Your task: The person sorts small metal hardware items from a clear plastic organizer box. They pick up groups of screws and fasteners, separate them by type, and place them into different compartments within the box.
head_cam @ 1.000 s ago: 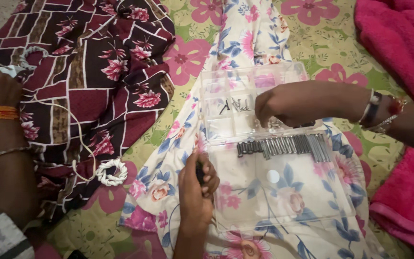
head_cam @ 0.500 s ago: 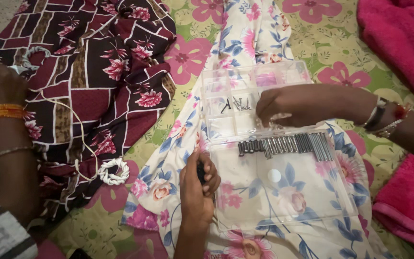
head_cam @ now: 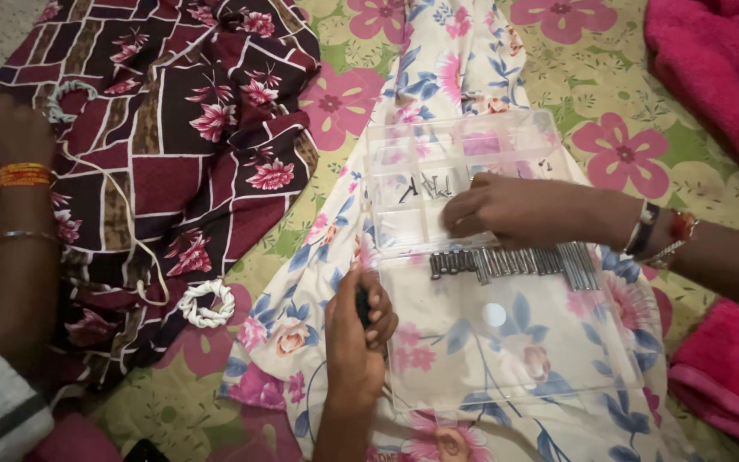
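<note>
Left hand: the left hand [head_cam: 357,329] rises from 6 o'clock, its fingers [head_cam: 381,318] curled tight round a small dark handle [head_cam: 361,305], probably a driver grip, though only a sliver shows.
Handle axis: what shows of it runs along the 12-to-6 line, upper end toward 12 o'clock, just beside the case's near left corner.
Right hand: the right hand [head_cam: 506,210] comes in from 3 o'clock and lies over the clear plastic case [head_cam: 472,257]; its fingers [head_cam: 458,221] are bent down into a compartment, and I cannot tell whether they pinch anything.
Case: open on the floral cloth [head_cam: 301,325], near the middle of the view; the compartment half [head_cam: 438,158] toward 12 o'clock, the flat lid [head_cam: 506,342] toward 6 o'clock.
Metal bits: a row of slim metal bits [head_cam: 511,261] runs along the hinge, the row's long axis from 9 to 3 o'clock, each bit upright across it.
Loose pieces: a few small dark pieces [head_cam: 425,186] lie in a compartment at 9 o'clock of the right hand.
In the way: the right forearm covers the case's right-hand compartments.
Around: a maroon patterned fabric [head_cam: 173,128] at 10 o'clock, a white braided ring [head_cam: 204,305] on it, a pink towel [head_cam: 720,77] at 2 o'clock.
Another person: an arm with bangles [head_cam: 19,222] at 9 o'clock, hand on the maroon fabric.
</note>
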